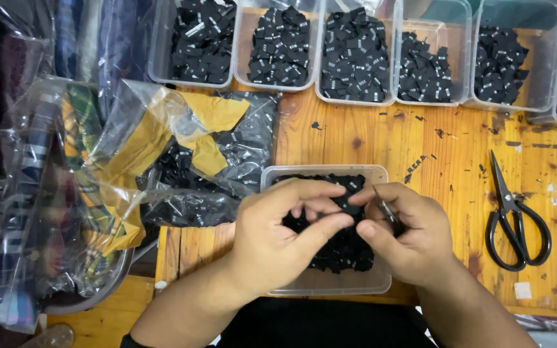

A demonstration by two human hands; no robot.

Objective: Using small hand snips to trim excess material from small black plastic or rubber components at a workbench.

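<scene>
I see my left hand and right hand meeting over the near clear plastic tub of black fabric labels on the wooden table. Both pinch one small black label between fingertips; the right also grips thin metal snips. Black scissors lie right. A row of label tubs sits far.

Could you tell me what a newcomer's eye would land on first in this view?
Two hands, the left hand and right hand, meet over a clear tray of small black labels. Behind stands a row of similar tubs; black scissors lie on the right.
</scene>
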